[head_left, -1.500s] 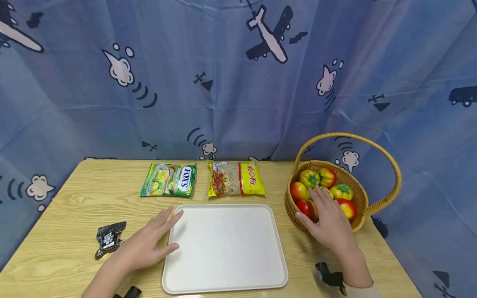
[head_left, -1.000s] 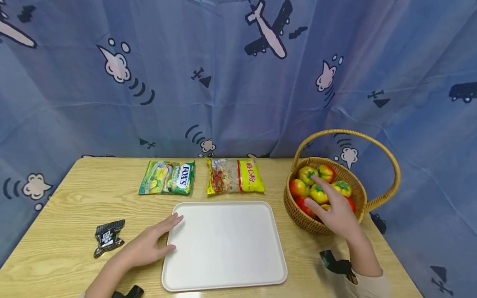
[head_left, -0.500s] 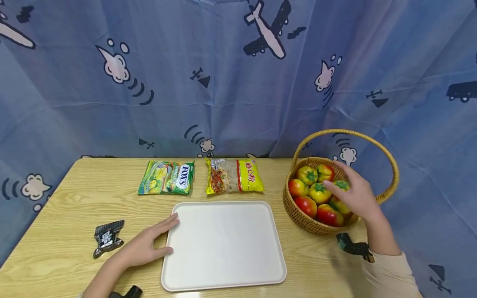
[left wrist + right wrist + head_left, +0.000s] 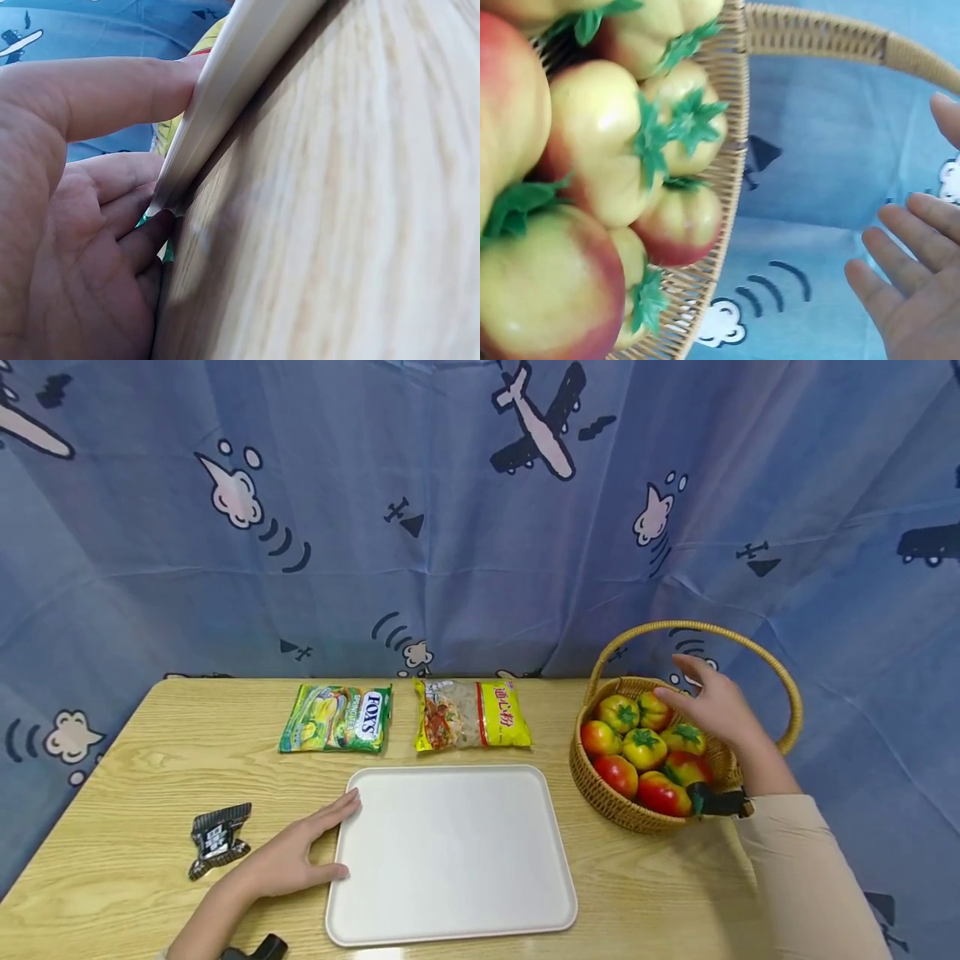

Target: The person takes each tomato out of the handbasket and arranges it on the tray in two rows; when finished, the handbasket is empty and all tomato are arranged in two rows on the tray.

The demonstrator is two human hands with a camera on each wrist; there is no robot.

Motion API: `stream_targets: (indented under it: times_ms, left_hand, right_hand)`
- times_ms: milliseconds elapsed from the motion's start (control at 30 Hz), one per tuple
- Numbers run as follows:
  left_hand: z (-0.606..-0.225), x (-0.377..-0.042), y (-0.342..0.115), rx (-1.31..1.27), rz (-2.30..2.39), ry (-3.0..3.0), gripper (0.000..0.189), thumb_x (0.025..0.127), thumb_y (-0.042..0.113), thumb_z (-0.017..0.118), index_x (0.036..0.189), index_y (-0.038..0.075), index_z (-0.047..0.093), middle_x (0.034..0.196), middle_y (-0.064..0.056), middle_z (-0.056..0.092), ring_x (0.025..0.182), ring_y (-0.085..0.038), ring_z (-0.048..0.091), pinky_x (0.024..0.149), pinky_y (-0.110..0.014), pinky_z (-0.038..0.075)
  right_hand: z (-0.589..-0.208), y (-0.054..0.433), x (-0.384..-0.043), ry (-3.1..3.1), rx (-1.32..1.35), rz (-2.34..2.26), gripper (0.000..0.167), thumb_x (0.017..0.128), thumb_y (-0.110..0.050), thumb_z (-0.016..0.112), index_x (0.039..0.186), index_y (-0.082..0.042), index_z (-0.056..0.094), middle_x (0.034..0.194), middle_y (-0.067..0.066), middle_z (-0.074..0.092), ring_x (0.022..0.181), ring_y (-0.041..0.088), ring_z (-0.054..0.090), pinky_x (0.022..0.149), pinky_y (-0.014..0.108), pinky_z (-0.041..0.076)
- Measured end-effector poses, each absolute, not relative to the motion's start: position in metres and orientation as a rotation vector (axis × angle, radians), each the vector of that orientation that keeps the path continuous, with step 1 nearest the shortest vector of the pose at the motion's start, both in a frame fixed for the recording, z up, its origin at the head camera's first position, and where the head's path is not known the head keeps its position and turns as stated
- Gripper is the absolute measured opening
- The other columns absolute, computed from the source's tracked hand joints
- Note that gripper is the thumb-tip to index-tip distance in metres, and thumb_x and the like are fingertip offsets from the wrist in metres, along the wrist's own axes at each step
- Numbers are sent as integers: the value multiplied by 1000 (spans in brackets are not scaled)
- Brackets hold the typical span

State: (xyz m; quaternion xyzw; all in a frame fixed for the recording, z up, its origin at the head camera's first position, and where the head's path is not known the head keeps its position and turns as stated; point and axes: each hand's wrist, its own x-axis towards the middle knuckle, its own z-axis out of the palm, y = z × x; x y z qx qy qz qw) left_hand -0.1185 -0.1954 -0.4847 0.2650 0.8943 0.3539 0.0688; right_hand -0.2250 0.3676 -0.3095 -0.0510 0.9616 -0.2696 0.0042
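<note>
My left hand (image 4: 292,857) lies at the left edge of a white rectangular tray (image 4: 453,856), its fingers and thumb extended and touching the rim. In the left wrist view the thumb (image 4: 127,94) rests on the tray's rim (image 4: 225,97), with the other fingertips low along its side. Over the right part of a wicker basket (image 4: 611,802) hovers my right hand (image 4: 716,706), fingers loosely extended and holding nothing. Several red-and-yellow fruits with green leafy caps (image 4: 645,749) fill the basket. The right wrist view shows the right hand (image 4: 915,277) apart from the fruits.
The basket's tall arched handle (image 4: 791,693) rises around the right hand. Behind the tray lie a green FOX'S candy bag (image 4: 337,718) and a yellow pasta bag (image 4: 472,714). A small black packet (image 4: 217,839) lies left on the wooden table (image 4: 120,827), before a blue curtain (image 4: 337,527).
My right hand has risen from the fruits and moved right and back towards the handle, uncovering the front fruits. The left hand has shifted only slightly at the tray's edge.
</note>
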Motion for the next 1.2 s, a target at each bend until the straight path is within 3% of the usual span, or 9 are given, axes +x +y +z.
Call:
stream_targets:
  times_ms: [367, 567, 867, 1033, 1200]
  left_hand:
    - [-487, -118, -198, 818, 1083, 2697, 84, 80, 45, 72, 148, 13, 34, 156, -9, 27, 139, -37, 30, 103, -61, 34]
    - [-489, -118, -197, 809, 1079, 2702, 86, 79, 49, 70, 148, 13, 34, 156, -9, 27, 139, -36, 29, 105, -60, 32]
    - [-487, -121, -196, 820, 1093, 2687, 85, 79, 45, 72, 148, 13, 34, 156, -8, 27, 139, -37, 29, 105, -61, 31]
    - [-486, -119, -195, 776, 1078, 2683, 85, 79, 50, 70, 148, 15, 34, 156, -6, 27, 140, -35, 28, 106, -59, 30]
    - [-485, -117, -195, 759, 1082, 2666, 85, 79, 51, 70, 148, 16, 35, 157, -3, 26, 141, -31, 27, 107, -56, 31]
  right_hand:
    - [-327, 380, -267, 2822, -95, -767, 91, 91, -52, 55, 150, 3, 12, 152, 31, 18, 136, 50, 20, 107, 64, 25]
    - [-339, 387, -277, 2635, 23, -884, 90, 92, -39, 59, 151, 3, 6, 153, 31, 13, 137, 51, 17, 108, 65, 24]
    - [-352, 395, -288, 2661, -69, -730, 71, 95, -22, 56, 145, 11, 18, 143, 37, 27, 127, 53, 31, 103, 65, 32]
    - [-360, 395, -292, 2721, -166, -609, 66, 91, -14, 59, 140, 17, 27, 132, 39, 39, 116, 50, 43, 99, 62, 38]
    - [-366, 394, -298, 2735, -143, -541, 69, 84, -12, 64, 140, 14, 32, 127, 35, 45, 107, 44, 49, 95, 59, 43]
